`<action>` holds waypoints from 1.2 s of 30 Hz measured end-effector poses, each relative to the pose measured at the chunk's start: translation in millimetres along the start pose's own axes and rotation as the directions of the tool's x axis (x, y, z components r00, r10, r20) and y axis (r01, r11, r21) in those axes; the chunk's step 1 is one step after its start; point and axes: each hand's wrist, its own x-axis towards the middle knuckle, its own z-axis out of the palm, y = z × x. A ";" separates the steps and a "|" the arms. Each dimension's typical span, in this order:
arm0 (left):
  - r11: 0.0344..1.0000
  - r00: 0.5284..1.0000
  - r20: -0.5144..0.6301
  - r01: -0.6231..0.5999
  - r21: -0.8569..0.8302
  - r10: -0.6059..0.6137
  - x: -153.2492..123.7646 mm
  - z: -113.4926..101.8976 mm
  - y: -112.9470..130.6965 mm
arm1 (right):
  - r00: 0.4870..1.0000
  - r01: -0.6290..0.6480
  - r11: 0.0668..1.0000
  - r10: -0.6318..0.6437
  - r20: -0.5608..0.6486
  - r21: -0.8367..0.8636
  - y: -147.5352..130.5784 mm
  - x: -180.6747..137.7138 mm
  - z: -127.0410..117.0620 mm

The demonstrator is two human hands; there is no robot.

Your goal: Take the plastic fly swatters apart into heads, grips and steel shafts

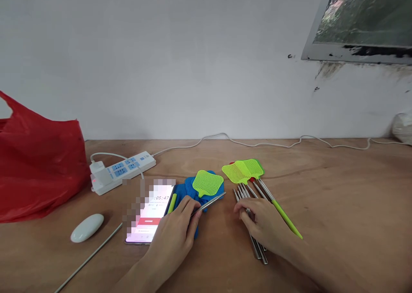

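Note:
My left hand (175, 226) is closed, with a thin metal rod (213, 201) pinched between thumb and fingers and pointing up to the right. Behind it lie blue mesh fly swatter heads (182, 191) with a yellow-green fly swatter head (208, 183) on top. My right hand (265, 220) rests with curled fingers over a bundle of several metal rods (256, 248), whose ends show above and below it. Just beyond are more yellow-green fly swatter heads (237, 172) on metal shafts, with a bit of red beneath. One shaft ends in a yellow-green handle (287, 220) right of my hand.
A lit phone (151, 213) lies left of my left hand. Farther left are a white computer mouse (87, 228), a white power strip (124, 172) and a red plastic bag (41, 168). A thin cable (254, 145) runs along the wall on the wooden table (347, 198).

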 end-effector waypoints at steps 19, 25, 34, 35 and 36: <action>0.972 0.991 0.100 -0.109 0.208 0.090 1.3 9.7 -2.1 | 0.935 0.195 0.967 -0.234 -0.267 -0.162 11.8 8.1 5.0; 0.988 0.987 0.077 -0.146 0.055 0.142 -1.6 0.3 4.7 | 0.947 0.222 0.964 -0.249 -0.203 -0.146 11.5 8.9 3.1; 1.000 0.999 0.038 -0.003 -0.029 0.004 -1.1 0.4 2.2 | 0.956 0.278 0.944 -0.290 -0.045 -0.179 10.5 5.1 11.5; 0.999 0.999 0.047 0.004 -0.034 -0.002 -1.0 0.8 2.0 | 0.958 0.273 0.945 -0.284 -0.033 -0.182 10.7 5.0 12.8; 0.999 0.998 0.056 0.010 -0.044 -0.007 -0.9 1.0 2.0 | 0.959 0.273 0.944 -0.282 -0.024 -0.183 11.1 5.1 14.2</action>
